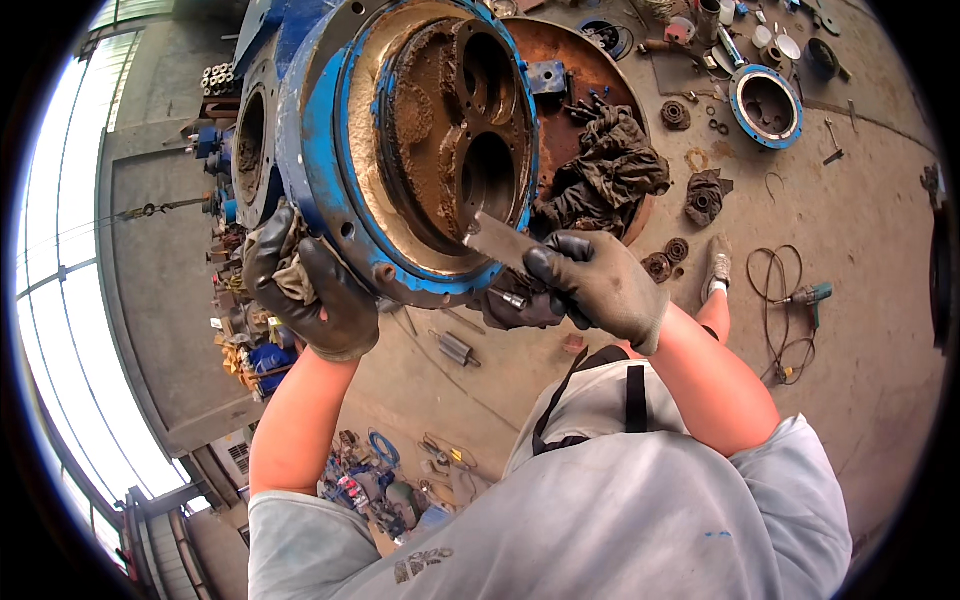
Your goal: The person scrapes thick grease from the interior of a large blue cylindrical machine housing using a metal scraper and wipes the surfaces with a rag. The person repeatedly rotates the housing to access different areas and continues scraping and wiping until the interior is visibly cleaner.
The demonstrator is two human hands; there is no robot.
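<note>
A large blue machine housing stands in front of me, its round flanged opening facing right. Inside it, the brown face has two deep bores and is caked with rusty dirt. My right hand, in a dark-coated glove, grips a flat metal scraper; the blade's tip is at the lower edge of the opening, and I cannot tell whether it touches. My left hand, gloved too, is closed around a dirty rag beside the housing's lower left rim.
Behind the housing lies a rusty round pan with a heap of dark rags. A blue-rimmed ring-shaped part, gears and a corded power tool lie on the floor at right. A metal cylinder lies below the housing.
</note>
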